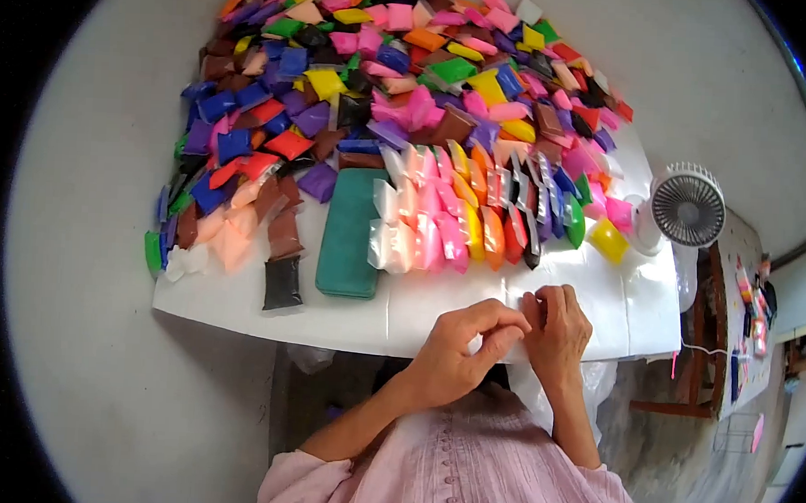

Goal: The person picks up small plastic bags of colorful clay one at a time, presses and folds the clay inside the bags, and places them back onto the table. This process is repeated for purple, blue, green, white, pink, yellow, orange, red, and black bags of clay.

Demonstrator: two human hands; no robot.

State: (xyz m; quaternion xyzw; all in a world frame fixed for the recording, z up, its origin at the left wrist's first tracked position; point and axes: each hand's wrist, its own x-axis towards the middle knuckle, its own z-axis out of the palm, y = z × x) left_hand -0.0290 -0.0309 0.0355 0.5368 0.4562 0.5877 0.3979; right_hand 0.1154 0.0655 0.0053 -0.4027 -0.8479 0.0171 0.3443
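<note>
Working at the near edge of the white table [238, 321], at six o'clock, we have both hands drawn together with the fingertips meeting. Our left hand [457, 353] is bunched tight, thumb against fingers, and our right hand [557, 335] curls in from three o'clock to meet it. Both grips are narrow, pinched on what looks like a thin plastic bag [529, 385], whose clear film hangs off the table edge under the wrists. We cannot tell how much of it sits between the fingers, because the knuckles cover it. Holding it this close to the body probably helps us see and feel such a fine film.

At twelve o'clock from the hands a row of packets [476, 223] lies side by side, pale through pink, yellow and orange to darker colours. It seems to be sorted that way so each colour is within easy reach. Beyond it, farther toward twelve, is the loose heap of packets [384, 62], unsorted. A teal pouch [350, 236] lies flat at eleven o'clock, with a black packet [283, 282] just beside it at ten. A small fan [686, 205] stands at two o'clock, turned toward us.
</note>
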